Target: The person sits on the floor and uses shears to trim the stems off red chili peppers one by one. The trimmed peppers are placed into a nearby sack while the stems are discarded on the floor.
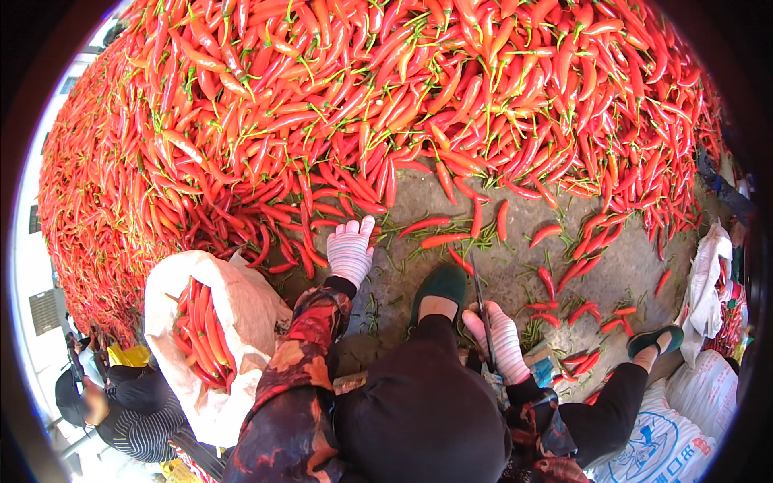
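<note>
My left hand (351, 252), in a striped glove with bare fingertips, reaches to the foot of a big heap of red chili peppers (386, 90). A red pepper shows just beside its fingertips; whether the fingers grip it is hidden. My right hand (500, 341), gloved alike, is closed around a long, thin, dark metal tool (479, 284) that points away from me. I cannot tell whether it is a knife or a pair of scissors. To the left of my left forearm, an open white woven sack (166, 302) holds red peppers (202, 332) without green stems.
Cut green stems (483, 235) and loose peppers (546, 284) litter the concrete floor (416, 193). My green shoes (444, 287) stand on it. Filled white sacks (658, 441) are at the lower right. Another person (133, 416) sits at the lower left.
</note>
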